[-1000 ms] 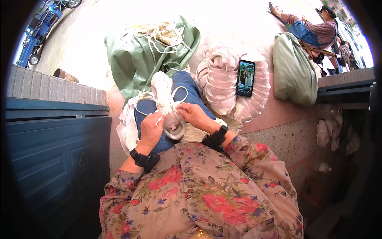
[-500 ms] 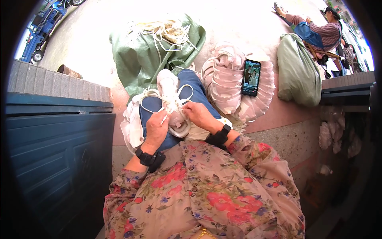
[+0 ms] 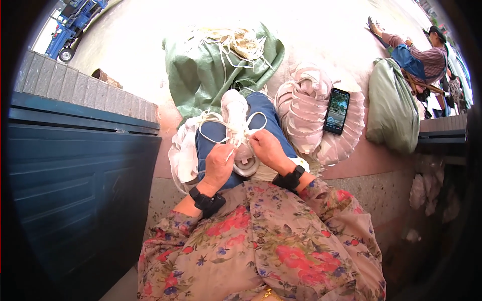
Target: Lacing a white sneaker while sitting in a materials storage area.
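Note:
A white lace-up shoe (image 3: 234, 107) rests on my blue-clad lap, its toe pointing away from me. Its pale shoelace (image 3: 237, 134) forms one loop on each side, with a crossing over the middle of the shoe. On the near left of the shoe, my left hand (image 3: 219, 163) is closed in a pinch on a lace end. My right hand (image 3: 269, 149) pinches the lace close to the crossing, on the right side. Its fingertips partly hide the lace there. Black bands circle both wrists.
Beyond my knees, a green sack (image 3: 193, 83) carries a heap of loose laces (image 3: 241, 40). Right of my lap, a phone (image 3: 337, 111) lies on stacked whitish shoe pieces (image 3: 304, 110). Farther right are a full green sack (image 3: 391, 105) and a seated person (image 3: 429, 60). A blue door (image 3: 75, 185) stands left.
The whole view has shifted, so everything sits farther right and slightly lower. Both hands keep their pinches on the lace, and the loops remain. The phone's picture has changed.

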`<state>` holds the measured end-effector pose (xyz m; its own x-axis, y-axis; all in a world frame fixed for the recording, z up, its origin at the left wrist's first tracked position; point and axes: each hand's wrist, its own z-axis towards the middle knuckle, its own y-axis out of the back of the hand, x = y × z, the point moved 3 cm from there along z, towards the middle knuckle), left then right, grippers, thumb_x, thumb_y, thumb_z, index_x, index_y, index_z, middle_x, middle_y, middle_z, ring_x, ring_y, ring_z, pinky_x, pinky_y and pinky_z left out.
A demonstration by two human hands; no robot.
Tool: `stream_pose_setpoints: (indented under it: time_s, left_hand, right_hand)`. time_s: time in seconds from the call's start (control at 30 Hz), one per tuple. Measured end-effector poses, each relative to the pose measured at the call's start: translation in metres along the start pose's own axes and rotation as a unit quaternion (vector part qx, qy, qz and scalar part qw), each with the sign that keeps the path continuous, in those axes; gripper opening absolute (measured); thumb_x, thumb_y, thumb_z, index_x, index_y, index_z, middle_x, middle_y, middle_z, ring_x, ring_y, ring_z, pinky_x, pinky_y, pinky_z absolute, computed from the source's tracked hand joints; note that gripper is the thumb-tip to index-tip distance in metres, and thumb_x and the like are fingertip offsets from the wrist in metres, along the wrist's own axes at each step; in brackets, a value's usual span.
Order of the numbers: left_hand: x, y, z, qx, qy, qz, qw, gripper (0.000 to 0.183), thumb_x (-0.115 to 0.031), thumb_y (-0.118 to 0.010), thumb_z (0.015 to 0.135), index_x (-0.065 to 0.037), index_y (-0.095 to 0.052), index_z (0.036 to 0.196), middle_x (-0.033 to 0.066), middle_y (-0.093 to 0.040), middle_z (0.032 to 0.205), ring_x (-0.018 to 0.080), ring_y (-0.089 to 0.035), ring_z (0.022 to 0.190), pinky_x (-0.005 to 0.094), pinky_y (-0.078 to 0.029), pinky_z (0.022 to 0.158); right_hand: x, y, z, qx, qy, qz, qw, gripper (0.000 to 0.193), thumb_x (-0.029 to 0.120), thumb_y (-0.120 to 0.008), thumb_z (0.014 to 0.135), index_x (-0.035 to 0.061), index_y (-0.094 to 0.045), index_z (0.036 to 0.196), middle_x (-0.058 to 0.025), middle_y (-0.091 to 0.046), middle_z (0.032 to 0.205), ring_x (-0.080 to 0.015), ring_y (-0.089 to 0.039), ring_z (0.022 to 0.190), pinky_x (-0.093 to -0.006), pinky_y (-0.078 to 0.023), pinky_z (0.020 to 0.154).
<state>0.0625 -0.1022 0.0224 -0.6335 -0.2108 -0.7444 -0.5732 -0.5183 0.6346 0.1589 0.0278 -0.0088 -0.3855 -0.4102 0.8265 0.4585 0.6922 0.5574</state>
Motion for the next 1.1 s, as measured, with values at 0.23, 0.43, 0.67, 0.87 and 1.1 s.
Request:
stream_pose_setpoints:
  time_s: [0.23, 0.43, 0.67, 0.87, 1.1]
  left_hand:
    - [0.001, -0.001, 0.001, 0.009, -0.009, 0.016, 1.0, 0.008, -0.006, -0.06, 0.075, -0.003, -0.059, 0.082, 0.0137, -0.057, 0.073, 0.0305, -0.055, 0.072, 0.0371, -0.044, 0.063]
    - [-0.001, -0.002, 0.003, 0.001, -0.016, 0.015, 1.0, 0.006, -0.007, -0.06, 0.076, -0.003, -0.059, 0.081, 0.0132, -0.057, 0.072, 0.0301, -0.055, 0.072, 0.0375, -0.044, 0.063]
    - [-0.007, -0.003, 0.005, 0.018, -0.037, 0.025, 0.999, 0.006, -0.007, -0.06, 0.076, -0.003, -0.059, 0.081, 0.0128, -0.057, 0.072, 0.03, -0.055, 0.072, 0.0368, -0.044, 0.063]
    - [-0.006, -0.003, 0.004, -0.005, -0.035, 0.016, 0.999, 0.007, -0.008, -0.06, 0.077, -0.002, -0.059, 0.079, 0.0132, -0.058, 0.073, 0.0305, -0.054, 0.071, 0.037, -0.044, 0.063]
    - [-0.008, -0.004, 0.006, 0.014, -0.041, 0.027, 0.999, 0.009, -0.01, -0.059, 0.078, -0.001, -0.058, 0.08, 0.0133, -0.058, 0.072, 0.0308, -0.054, 0.071, 0.0372, -0.043, 0.063]
  right_hand:
    - [0.008, -0.004, 0.006, -0.009, 0.061, -0.069, 0.996, 0.012, 0.012, -0.051, 0.08, 0.0016, -0.057, 0.077, -0.0148, -0.053, 0.079, -0.0325, -0.051, 0.08, -0.0413, -0.042, 0.07]
    - [0.006, -0.004, 0.005, -0.003, 0.082, -0.076, 0.994, 0.012, 0.011, -0.05, 0.079, 0.0013, -0.056, 0.076, -0.015, -0.052, 0.078, -0.0328, -0.051, 0.078, -0.0417, -0.042, 0.069]
    - [-0.001, -0.008, 0.014, 0.029, 0.064, -0.04, 0.997, 0.015, 0.012, -0.049, 0.079, -0.0001, -0.057, 0.074, -0.0179, -0.054, 0.079, -0.0358, -0.052, 0.079, -0.0429, -0.042, 0.07]
    - [-0.003, -0.013, 0.019, 0.061, 0.052, -0.018, 0.997, 0.017, 0.013, -0.049, 0.079, 0.0002, -0.06, 0.078, -0.0202, -0.056, 0.081, -0.0368, -0.054, 0.08, -0.0425, -0.043, 0.073]
    - [0.008, -0.015, 0.019, 0.03, 0.088, -0.064, 0.994, 0.011, 0.008, -0.049, 0.077, 0.001, -0.058, 0.074, -0.0179, -0.055, 0.08, -0.0346, -0.052, 0.078, -0.0413, -0.042, 0.069]
